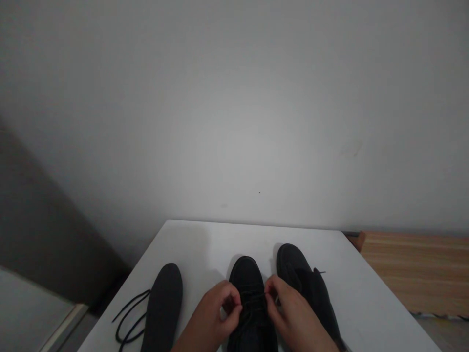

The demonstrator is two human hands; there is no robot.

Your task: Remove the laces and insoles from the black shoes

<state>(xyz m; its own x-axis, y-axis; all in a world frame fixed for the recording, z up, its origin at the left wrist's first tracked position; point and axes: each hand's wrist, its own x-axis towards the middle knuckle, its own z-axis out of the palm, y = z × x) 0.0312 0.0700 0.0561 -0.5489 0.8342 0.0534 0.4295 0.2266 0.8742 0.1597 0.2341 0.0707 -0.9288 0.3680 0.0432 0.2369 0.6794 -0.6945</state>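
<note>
A black shoe lies on the white table with its toe pointing away from me, and dark laces cross its upper. My left hand is at the shoe's left side, thumb and forefinger pinched beside the lacing; what is between them is too dark to make out. On the right side, my right hand pinches a thin black shoelace between thumb and forefinger. The heel end of this shoe runs out of view at the bottom.
To the right lies a second black shoe, a lace end sticking out. A dark insole and a loose looped shoelace lie on the left of the white table. Behind is a pale wall; wood-grain furniture stands right.
</note>
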